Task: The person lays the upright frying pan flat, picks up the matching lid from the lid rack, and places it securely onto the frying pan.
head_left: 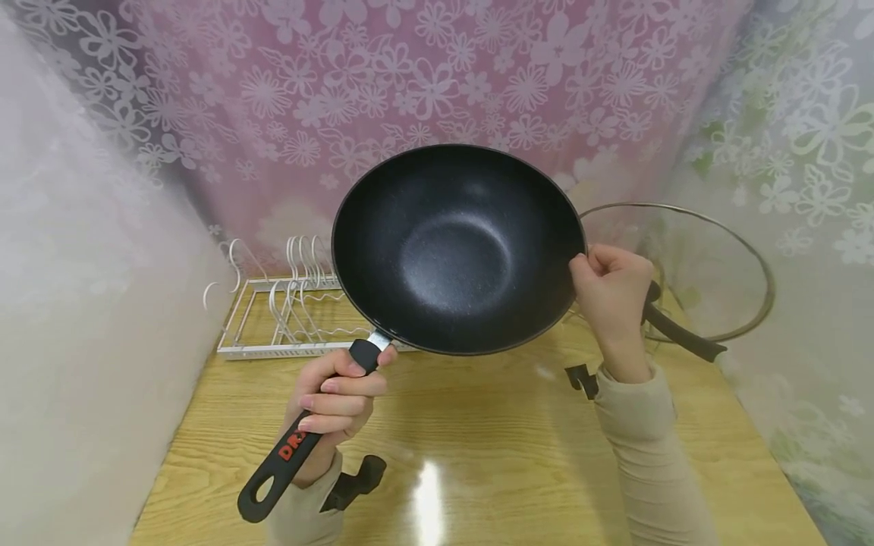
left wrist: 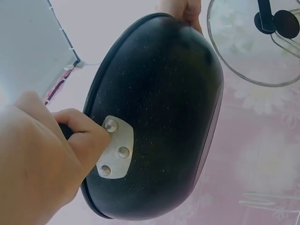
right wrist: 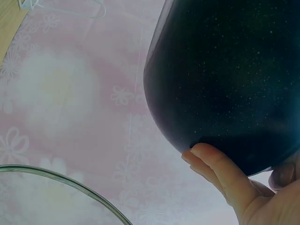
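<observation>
A black wok (head_left: 454, 250) is held up above the table, its inside turned toward the head camera. My left hand (head_left: 341, 398) grips its black handle (head_left: 273, 474), which has red letters and a hanging hole. In the left wrist view, a metal bracket (left wrist: 116, 147) with rivets joins the handle to the speckled outer wall. My right hand (head_left: 614, 296) pinches the wok's right rim, thumb on the inside. Seen in the right wrist view, the fingers (right wrist: 220, 166) of that hand press against the wok's outside.
A white wire dish rack (head_left: 273, 350) stands behind the wok on the left of the wooden table (head_left: 478, 425). At the right a glass lid (head_left: 710, 273) with a metal rim and black handle stands tilted near the curtain. Floral curtains (head_left: 437, 68) enclose the back and sides.
</observation>
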`<action>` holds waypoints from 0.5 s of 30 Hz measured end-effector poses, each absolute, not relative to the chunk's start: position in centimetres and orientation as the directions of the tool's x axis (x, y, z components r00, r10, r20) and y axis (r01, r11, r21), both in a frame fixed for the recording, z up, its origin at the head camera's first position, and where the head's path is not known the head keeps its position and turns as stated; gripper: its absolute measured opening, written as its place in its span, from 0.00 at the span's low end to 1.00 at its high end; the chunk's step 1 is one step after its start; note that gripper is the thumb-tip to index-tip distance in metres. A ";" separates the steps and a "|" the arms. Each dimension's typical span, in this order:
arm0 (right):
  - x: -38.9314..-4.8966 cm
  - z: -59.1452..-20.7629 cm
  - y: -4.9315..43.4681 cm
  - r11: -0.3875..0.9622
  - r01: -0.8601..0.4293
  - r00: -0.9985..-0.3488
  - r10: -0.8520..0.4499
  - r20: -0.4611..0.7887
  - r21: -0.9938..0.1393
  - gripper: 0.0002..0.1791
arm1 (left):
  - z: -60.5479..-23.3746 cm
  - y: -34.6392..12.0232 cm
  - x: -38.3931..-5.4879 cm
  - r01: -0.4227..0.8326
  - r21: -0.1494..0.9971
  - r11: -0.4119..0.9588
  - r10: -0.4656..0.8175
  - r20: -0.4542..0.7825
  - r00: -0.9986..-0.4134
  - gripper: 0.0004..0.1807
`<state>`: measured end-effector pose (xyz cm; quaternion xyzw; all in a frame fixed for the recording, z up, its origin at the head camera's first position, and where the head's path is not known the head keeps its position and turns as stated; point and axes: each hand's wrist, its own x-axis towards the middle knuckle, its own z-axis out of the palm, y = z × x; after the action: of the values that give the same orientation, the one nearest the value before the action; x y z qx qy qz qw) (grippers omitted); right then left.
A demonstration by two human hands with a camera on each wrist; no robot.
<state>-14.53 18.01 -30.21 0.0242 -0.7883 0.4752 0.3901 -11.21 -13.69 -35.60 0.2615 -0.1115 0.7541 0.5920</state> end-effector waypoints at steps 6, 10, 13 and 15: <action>-13.8 -30.7 18.2 0.549 -0.425 -0.678 0.334 0.655 -0.719 0.23 | -35.8 -14.1 -11.4 -0.959 0.144 -0.244 0.836 0.533 -0.132 0.22; -13.2 -31.2 18.4 0.549 -0.414 -0.668 0.358 0.652 -0.726 0.23 | -35.9 -14.4 -11.4 -0.952 0.195 -0.237 0.858 0.502 -0.111 0.23; -12.7 -31.5 18.4 0.538 -0.402 -0.668 0.382 0.639 -0.741 0.23 | -36.0 -14.4 -11.2 -0.937 0.246 -0.247 0.876 0.470 -0.108 0.21; -12.7 -32.0 18.7 0.533 -0.394 -0.665 0.397 0.633 -0.749 0.23 | -36.1 -14.3 -11.1 -0.931 0.265 -0.252 0.883 0.457 -0.109 0.20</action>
<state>-12.65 18.68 -31.98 -0.0008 -0.7738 0.4835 0.4092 -11.11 -14.32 -36.09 0.2710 -0.0444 0.7434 0.6099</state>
